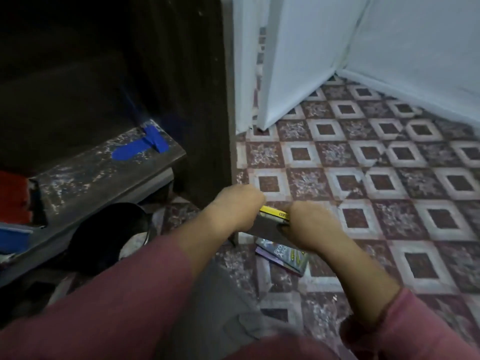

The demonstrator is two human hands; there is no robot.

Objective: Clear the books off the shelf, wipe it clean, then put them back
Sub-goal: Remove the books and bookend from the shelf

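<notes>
I see my left hand (233, 209) and right hand (309, 227) gripping a yellow book (274, 213) by its two ends, with the book between them. Its edge reads "CER"; the rest is hidden. Just below, a purple book (283, 255) lies on the maroon-and-white tiled floor (363, 178). The dusty shelf (78, 178) sits to the left.

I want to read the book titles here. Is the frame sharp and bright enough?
Head view: blur softens the left hand, the right hand and the held books, leaving only a fragment of print legible on the yellow cover; the book on the floor is soft too. Head view again: the shelf recess is nearly black, while the tiled floor is evenly lit.
</notes>
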